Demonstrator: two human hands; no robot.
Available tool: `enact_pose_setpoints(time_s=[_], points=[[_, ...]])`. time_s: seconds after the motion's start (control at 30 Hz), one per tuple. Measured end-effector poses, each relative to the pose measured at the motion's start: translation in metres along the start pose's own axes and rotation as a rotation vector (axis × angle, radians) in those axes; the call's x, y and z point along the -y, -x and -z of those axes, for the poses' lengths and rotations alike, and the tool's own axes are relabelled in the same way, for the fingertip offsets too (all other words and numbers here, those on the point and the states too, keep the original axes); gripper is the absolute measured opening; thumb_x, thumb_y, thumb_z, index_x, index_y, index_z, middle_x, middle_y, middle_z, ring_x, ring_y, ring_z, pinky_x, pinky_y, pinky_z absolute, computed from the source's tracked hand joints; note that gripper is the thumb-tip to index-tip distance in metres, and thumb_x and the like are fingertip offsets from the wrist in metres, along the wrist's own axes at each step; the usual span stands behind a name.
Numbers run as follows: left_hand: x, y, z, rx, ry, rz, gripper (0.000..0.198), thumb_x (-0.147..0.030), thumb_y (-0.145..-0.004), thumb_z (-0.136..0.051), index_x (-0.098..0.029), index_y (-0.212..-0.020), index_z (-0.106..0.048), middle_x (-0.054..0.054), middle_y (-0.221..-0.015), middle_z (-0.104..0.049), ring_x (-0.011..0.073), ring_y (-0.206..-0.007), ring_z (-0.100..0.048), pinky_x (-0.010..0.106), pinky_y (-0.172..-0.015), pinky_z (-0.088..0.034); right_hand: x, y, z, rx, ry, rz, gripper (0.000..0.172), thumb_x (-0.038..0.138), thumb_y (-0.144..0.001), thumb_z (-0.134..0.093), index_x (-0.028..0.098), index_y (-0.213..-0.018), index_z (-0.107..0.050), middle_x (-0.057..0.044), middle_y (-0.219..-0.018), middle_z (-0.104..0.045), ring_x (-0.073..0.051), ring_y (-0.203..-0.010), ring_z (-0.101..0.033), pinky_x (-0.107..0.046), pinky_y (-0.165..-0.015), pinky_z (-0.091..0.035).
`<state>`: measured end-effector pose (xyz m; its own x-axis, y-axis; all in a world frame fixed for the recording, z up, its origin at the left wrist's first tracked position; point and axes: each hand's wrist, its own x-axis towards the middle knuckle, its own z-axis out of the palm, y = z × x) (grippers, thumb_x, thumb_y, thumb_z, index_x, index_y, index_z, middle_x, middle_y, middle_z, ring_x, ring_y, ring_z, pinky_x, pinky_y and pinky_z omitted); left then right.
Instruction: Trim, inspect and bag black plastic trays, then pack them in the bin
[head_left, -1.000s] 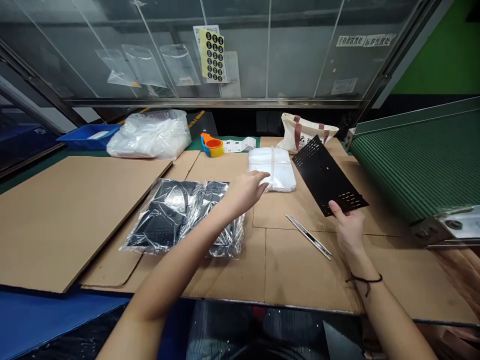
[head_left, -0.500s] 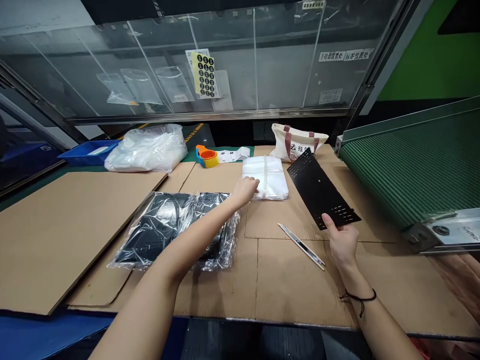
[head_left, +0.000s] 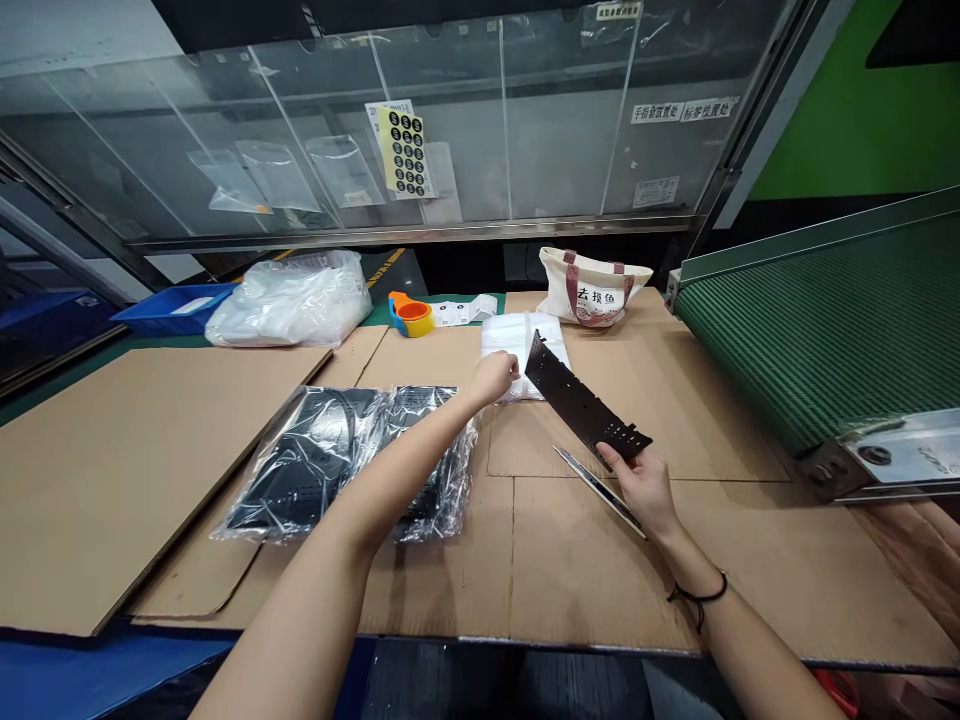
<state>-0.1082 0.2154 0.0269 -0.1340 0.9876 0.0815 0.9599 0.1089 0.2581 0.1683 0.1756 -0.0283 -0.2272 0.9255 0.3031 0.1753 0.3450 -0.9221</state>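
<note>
My right hand (head_left: 646, 490) grips a thin black perforated plate (head_left: 577, 398) by its lower right end, thumb on top. The plate is held in the air, tilted, its far end over a stack of clear plastic bags (head_left: 553, 338). My left hand (head_left: 495, 377) is at the left edge of that stack with its fingers closed; whether they pinch a bag is hidden. Below the plate a slim utility knife (head_left: 596, 488) lies on the cardboard. Black parts wrapped in clear plastic (head_left: 315, 460) lie under my left forearm.
Cardboard (head_left: 570, 570) covers the bench, with a thick board (head_left: 150, 450) at left. Along the back are a blue tray (head_left: 169, 312), a bulky plastic bag (head_left: 292, 300), a tape dispenser (head_left: 412, 316) and a cloth bag (head_left: 592, 288). A green conveyor (head_left: 825, 320) stands at right.
My right hand has brought the black plate leftward and turned it more edge-on, so its far end now overlaps the bag stack. My left hand stays closed at the stack's edge.
</note>
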Motion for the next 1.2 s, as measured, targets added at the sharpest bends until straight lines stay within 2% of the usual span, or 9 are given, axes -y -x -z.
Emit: enact_pose_setpoints(time_s=[0.2,0.33,0.53,0.7,0.8,0.87,0.97,1.07,1.2], points=[[-0.002,-0.005,-0.005,0.002,0.134,0.071,0.017,-0.026,-0.088,-0.059,-0.013,-0.078,-0.065,0.005,-0.081,-0.067,0.0183,-0.083,-0.063,0.036,-0.081,-0.048,0.003,0.003,-0.002,0.024,0.166,0.044,0.04,0.054,-0.082,-0.057,0.015,-0.078,-0.068,-0.001,-0.055,-0.061,-0.016,-0.05,-0.053,-0.026,-0.05,-0.044],[-0.003,-0.009,-0.004,-0.045,0.269,0.13,0.015,-0.025,-0.085,-0.063,-0.014,-0.075,-0.062,0.002,-0.079,-0.065,0.0155,-0.08,-0.061,0.035,-0.079,-0.049,0.004,0.002,-0.003,0.029,0.185,0.037,0.04,0.055,-0.082,-0.056,0.016,-0.073,-0.064,0.003,-0.048,-0.05,-0.012,-0.043,-0.043,-0.025,-0.046,-0.037],[-0.002,-0.028,0.022,-0.235,0.541,0.316,0.015,-0.017,-0.091,-0.045,-0.015,-0.083,-0.057,0.002,-0.075,-0.062,0.0129,-0.064,-0.06,0.028,-0.065,-0.048,0.01,0.001,-0.005,0.021,0.196,0.013,0.047,0.061,-0.081,-0.053,0.017,-0.068,-0.061,0.005,-0.044,-0.043,-0.011,-0.041,-0.037,-0.024,-0.043,-0.031],[-0.005,-0.029,0.034,-0.282,0.631,0.356,0.008,-0.013,-0.088,-0.042,-0.017,-0.088,-0.05,0.0,-0.073,-0.053,0.0113,-0.062,-0.052,0.027,-0.061,-0.047,0.013,0.001,-0.005,0.001,0.174,-0.017,0.049,0.063,-0.078,-0.056,0.016,-0.068,-0.064,0.002,-0.044,-0.049,-0.013,-0.041,-0.041,-0.025,-0.043,-0.033],[-0.006,-0.015,0.031,-0.27,0.596,0.31,0.016,-0.006,-0.076,-0.047,-0.02,-0.085,-0.047,0.0,-0.075,-0.051,0.013,-0.067,-0.05,0.027,-0.065,-0.044,0.012,0.0,-0.003,-0.041,0.148,-0.038,0.051,0.062,-0.078,-0.057,0.013,-0.077,-0.069,-0.004,-0.057,-0.064,-0.018,-0.052,-0.056,-0.028,-0.051,-0.044],[-0.004,-0.005,0.031,-0.256,0.551,0.267,0.017,-0.007,-0.072,-0.051,-0.021,-0.082,-0.046,0.0,-0.076,-0.051,0.0151,-0.072,-0.05,0.028,-0.069,-0.042,0.013,-0.003,0.001,-0.096,0.072,-0.056,0.051,0.061,-0.078,-0.059,0.013,-0.086,-0.071,-0.01,-0.078,-0.073,-0.024,-0.073,-0.066,-0.033,-0.067,-0.051],[0.002,0.007,0.038,-0.237,0.495,0.234,0.005,-0.02,-0.078,-0.052,-0.02,-0.077,-0.047,0.0,-0.072,-0.051,0.0168,-0.072,-0.05,0.029,-0.07,-0.04,0.017,-0.007,0.008,-0.137,-0.184,-0.136,0.05,0.059,-0.068,-0.071,0.015,-0.09,-0.072,-0.011,-0.098,-0.074,-0.029,-0.097,-0.066,-0.041,-0.089,-0.05],[0.007,0.018,0.049,-0.183,0.456,0.209,0.019,-0.033,-0.084,-0.045,-0.019,-0.072,-0.048,0.0,-0.067,-0.051,0.0158,-0.066,-0.05,0.027,-0.064,-0.038,0.027,-0.005,0.017,0.004,-0.505,-0.318,0.049,0.054,-0.055,-0.082,0.017,-0.086,-0.071,-0.009,-0.093,-0.075,-0.027,-0.09,-0.069,-0.042,-0.086,-0.053],[0.001,0.034,0.054,-0.016,0.385,0.166,0.029,-0.033,-0.083,-0.043,-0.019,-0.058,-0.046,0.0,-0.051,-0.047,0.0139,-0.051,-0.046,0.027,-0.054,-0.035,0.041,0.016,0.031,0.383,-0.718,-0.676,0.044,0.044,-0.056,-0.084,0.014,-0.086,-0.071,-0.01,-0.08,-0.075,-0.026,-0.072,-0.071,-0.038,-0.068,-0.058]])
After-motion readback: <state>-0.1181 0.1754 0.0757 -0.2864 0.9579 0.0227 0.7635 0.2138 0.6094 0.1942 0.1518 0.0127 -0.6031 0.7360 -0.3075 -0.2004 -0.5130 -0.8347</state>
